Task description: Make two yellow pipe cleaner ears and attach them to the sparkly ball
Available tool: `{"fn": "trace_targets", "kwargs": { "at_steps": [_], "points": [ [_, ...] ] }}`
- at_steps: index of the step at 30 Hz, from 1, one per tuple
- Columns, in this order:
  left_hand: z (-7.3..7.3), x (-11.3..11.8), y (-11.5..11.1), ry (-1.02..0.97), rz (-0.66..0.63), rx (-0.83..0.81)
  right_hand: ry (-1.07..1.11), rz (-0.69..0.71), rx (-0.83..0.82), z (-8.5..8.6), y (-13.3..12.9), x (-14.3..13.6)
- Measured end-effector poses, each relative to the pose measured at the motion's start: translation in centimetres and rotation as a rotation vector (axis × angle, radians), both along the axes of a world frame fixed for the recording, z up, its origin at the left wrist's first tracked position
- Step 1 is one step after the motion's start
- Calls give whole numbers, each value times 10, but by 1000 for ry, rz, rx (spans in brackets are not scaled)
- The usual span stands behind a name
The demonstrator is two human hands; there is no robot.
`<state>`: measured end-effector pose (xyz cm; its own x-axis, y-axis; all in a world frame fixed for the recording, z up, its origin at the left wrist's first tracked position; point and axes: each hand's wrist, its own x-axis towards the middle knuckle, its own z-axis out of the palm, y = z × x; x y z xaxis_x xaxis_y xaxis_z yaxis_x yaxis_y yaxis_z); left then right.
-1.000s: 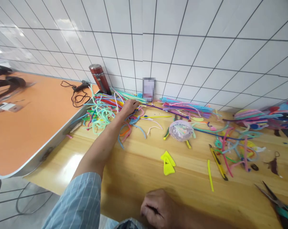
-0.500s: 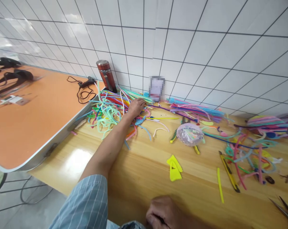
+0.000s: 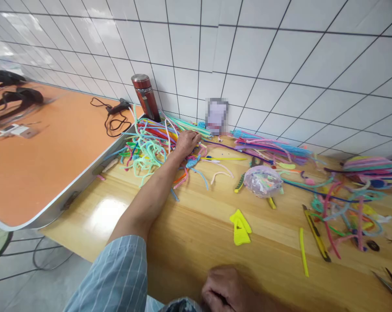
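My left hand [image 3: 187,144] reaches to the back of the table, into a pile of coloured pipe cleaners [image 3: 150,151]. Its fingers curl downward among the stems, and their tips are hidden, so what they pinch cannot be made out. Right beside the wrist lies a small blue twisted piece [image 3: 193,162]. My right hand [image 3: 226,288] rests as a closed fist by the near edge, with nothing visible in it. Between the hands lie flat yellow pieces [image 3: 241,229] and, further right, a short yellow strip [image 3: 303,252].
A red thermos [image 3: 146,99] and a blurred phone [image 3: 217,116] stand against the tiled wall. A clear plastic bowl of scraps [image 3: 263,181] sits over yellow-handled pliers [image 3: 239,183]. To the right lie a utility knife [image 3: 316,234], scissors [image 3: 389,284] and more pipe cleaners [image 3: 273,147]. An orange table [image 3: 53,160] adjoins at left.
The view has shifted slightly, moving the scene a little right. My left hand stays at the pile with its fingers curled, and my right fist keeps its place.
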<state>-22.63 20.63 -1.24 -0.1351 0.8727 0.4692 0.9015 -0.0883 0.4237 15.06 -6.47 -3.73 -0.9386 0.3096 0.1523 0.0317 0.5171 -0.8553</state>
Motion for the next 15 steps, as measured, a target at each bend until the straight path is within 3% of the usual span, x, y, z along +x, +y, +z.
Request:
{"fn": "trace_targets", "kwargs": {
  "at_steps": [8,15],
  "points": [
    [-2,-6,0,-74,132,74,19,-24,19,-4,-4,-2],
    [3,0,0,28,37,-20,126,-65,-31,4,-3,-6]
  ]
}}
